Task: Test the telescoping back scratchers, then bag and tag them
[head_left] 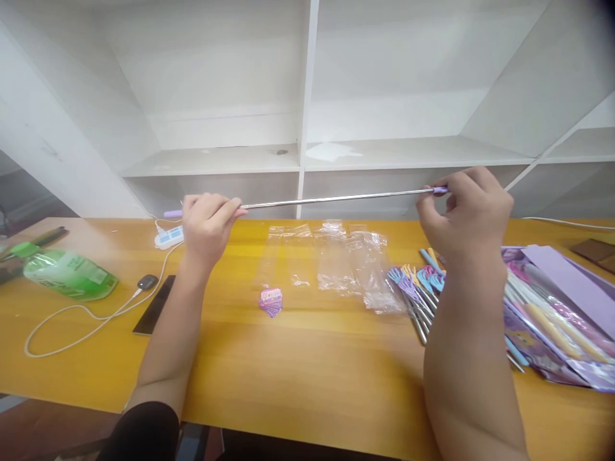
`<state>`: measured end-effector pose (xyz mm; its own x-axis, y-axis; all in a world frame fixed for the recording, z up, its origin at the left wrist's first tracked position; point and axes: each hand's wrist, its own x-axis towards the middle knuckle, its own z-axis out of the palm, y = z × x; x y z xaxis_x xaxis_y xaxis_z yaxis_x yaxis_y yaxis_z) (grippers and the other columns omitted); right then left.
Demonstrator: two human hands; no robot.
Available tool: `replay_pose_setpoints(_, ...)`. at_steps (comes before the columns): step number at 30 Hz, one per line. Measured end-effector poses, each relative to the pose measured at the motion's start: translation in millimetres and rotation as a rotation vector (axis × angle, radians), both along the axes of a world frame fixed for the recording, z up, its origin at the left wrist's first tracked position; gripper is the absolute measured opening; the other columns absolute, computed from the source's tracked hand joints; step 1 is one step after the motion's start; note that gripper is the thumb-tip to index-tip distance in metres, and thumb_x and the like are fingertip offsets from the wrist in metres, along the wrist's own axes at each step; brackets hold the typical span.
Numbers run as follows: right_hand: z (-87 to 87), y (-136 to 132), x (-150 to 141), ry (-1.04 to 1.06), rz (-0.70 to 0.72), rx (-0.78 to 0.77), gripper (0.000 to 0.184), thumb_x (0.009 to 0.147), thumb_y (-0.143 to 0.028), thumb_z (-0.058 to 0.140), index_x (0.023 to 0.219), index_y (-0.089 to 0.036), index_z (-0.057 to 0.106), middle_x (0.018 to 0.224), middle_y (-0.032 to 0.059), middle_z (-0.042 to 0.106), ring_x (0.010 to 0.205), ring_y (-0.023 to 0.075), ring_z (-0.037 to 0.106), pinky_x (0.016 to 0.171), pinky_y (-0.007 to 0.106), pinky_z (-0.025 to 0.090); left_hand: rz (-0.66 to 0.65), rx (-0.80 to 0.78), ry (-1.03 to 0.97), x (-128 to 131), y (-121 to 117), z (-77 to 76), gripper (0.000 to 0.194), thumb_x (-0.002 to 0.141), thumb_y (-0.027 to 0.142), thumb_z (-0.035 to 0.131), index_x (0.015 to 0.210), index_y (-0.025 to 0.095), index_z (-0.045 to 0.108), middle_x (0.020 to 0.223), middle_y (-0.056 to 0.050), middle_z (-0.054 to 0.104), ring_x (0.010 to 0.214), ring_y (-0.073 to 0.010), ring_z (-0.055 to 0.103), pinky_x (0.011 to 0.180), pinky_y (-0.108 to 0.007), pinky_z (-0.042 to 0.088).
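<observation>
A long thin silver metal rod (331, 199) with a lilac handle is stretched almost level above the back of the table, between my two hands. My left hand (206, 224) is closed around its left part, and the lilac handle (173, 214) sticks out past it. My right hand (468, 208) pinches the lilac piece (439, 189) at the other end; the rest of that end is hidden by the fingers. Below the rod lie several clear plastic bags (336, 259) and a small fanned stack of pink-purple cards (271, 302).
Several metal rods with coloured ends (418, 288) lie by my right forearm, near a purple package (562, 320) of wrapped items. On the left are a green bottle (72, 272), a white cable (72, 307), a power strip (169, 237) and a dark phone (156, 304). White shelving (216, 157) stands behind.
</observation>
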<state>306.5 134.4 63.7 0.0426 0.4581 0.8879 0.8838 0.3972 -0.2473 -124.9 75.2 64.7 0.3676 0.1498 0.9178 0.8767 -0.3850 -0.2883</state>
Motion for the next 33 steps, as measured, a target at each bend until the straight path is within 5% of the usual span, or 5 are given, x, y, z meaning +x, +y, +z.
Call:
replay_pose_setpoints(7, -3.2, -1.5, 2.8, -0.022, -0.007, 0.021, 0.011, 0.088, -0.031, 0.06, 0.08, -0.024, 0.059, 0.086, 0.0091, 0.064, 0.069, 0.0166, 0.047, 0.068, 0.034, 0.037, -0.009, -0.012, -0.035, -4.7, -4.5, 4.5, 0.034, 0.108, 0.055, 0.06, 0.101, 0.027, 0.078, 0.079, -0.002, 0.072, 0.072, -0.019, 0.055, 0.08, -0.04, 0.031)
replay_pose_setpoints(13, -10.8, -10.9, -37.4, -0.168, -0.006, -0.07, 0.015, 0.098, -0.034, 0.058, 0.091, -0.022, 0.065, 0.099, 0.0109, 0.071, 0.078, 0.019, 0.058, 0.066, 0.032, 0.034, 0.035, -0.08, 0.027, 16.4, -5.7, -4.9, 0.033, 0.111, 0.051, 0.056, 0.105, 0.025, 0.076, 0.082, -0.002, 0.073, 0.073, -0.0194, 0.054, 0.078, -0.039, 0.031)
replay_pose_setpoints(21, -17.8, -12.4, -60.7, -0.189, 0.061, -0.117, 0.02, 0.102, -0.031, 0.057, 0.086, -0.022, 0.063, 0.089, 0.0069, 0.071, 0.076, 0.0178, 0.059, 0.063, 0.03, 0.032, 0.078, -0.109, 0.071, 15.5, -9.2, -1.9, 0.037, 0.112, 0.052, 0.053, 0.099, 0.024, 0.074, 0.079, -0.001, 0.071, 0.071, -0.0188, 0.053, 0.075, -0.038, 0.031)
replay_pose_setpoints(27, -7.8, -20.5, -53.9, -0.113, 0.025, -0.071, 0.033, 0.103, -0.036, 0.061, 0.074, -0.022, 0.054, 0.079, 0.004, 0.068, 0.07, 0.0156, 0.056, 0.062, 0.031, 0.03, 0.034, -0.069, 0.077, 34.8, -12.4, -7.4, 0.037, 0.112, 0.05, 0.055, 0.095, 0.022, 0.072, 0.075, -0.002, 0.068, 0.069, -0.0189, 0.05, 0.069, -0.038, 0.03)
replay_pose_setpoints(33, -7.6, -40.6, -82.3, -0.119, 0.064, -0.074, 0.031, 0.102, -0.035, 0.06, 0.075, -0.022, 0.056, 0.079, 0.0035, 0.066, 0.068, 0.0145, 0.053, 0.061, 0.031, 0.028, 0.025, -0.104, 0.064, 51.8, -17.0, -15.3, 0.035, 0.113, 0.044, 0.055, 0.093, 0.022, 0.073, 0.072, -0.003, 0.065, 0.067, -0.019, 0.05, 0.064, -0.037, 0.03)
